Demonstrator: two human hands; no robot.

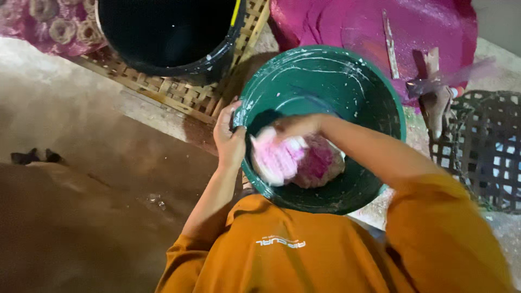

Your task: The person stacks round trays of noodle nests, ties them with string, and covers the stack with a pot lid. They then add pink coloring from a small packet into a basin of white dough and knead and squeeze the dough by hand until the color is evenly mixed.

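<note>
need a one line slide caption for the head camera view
Left hand steadies the rim of a green plastic basin while the right hand, coated pink, presses a pink doughy lump inside.

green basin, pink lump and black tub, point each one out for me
green basin (374, 92), head view, on the bare inner wall at upper right
pink lump (320, 163), head view, on its darker pink top inside the basin
black tub (168, 30), head view, on its dark interior
</note>
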